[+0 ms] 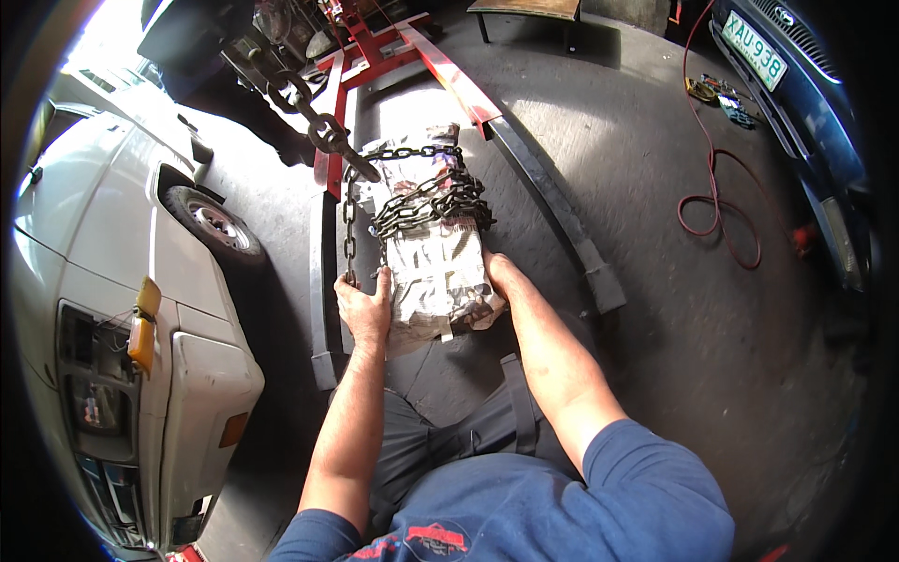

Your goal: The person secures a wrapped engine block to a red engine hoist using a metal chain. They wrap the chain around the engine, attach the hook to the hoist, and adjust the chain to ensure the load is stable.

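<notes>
A long bundle wrapped in printed paper and tape (435, 276) is in front of me, between the legs of a red and grey engine crane. Dark steel chain (435, 204) goes round its upper part in several turns. A length of it drops along the left side to my left hand (365, 307), whose thumb and fingers close about the links beside the bundle. My right hand (498, 278) presses against the bundle's right side, its fingers hidden behind the paper. A heavier hoist chain (328, 134) comes down from the upper left, its lower end above the bundle.
The crane's legs (552, 211) flank the bundle on both sides. A white vehicle (140, 253) with a dangling orange lamp (142, 342) stands at left, a blue car (796, 94) at right. A red hose (714, 201) coils on the floor near tools (721, 96). A low bench (529, 9) is at the back.
</notes>
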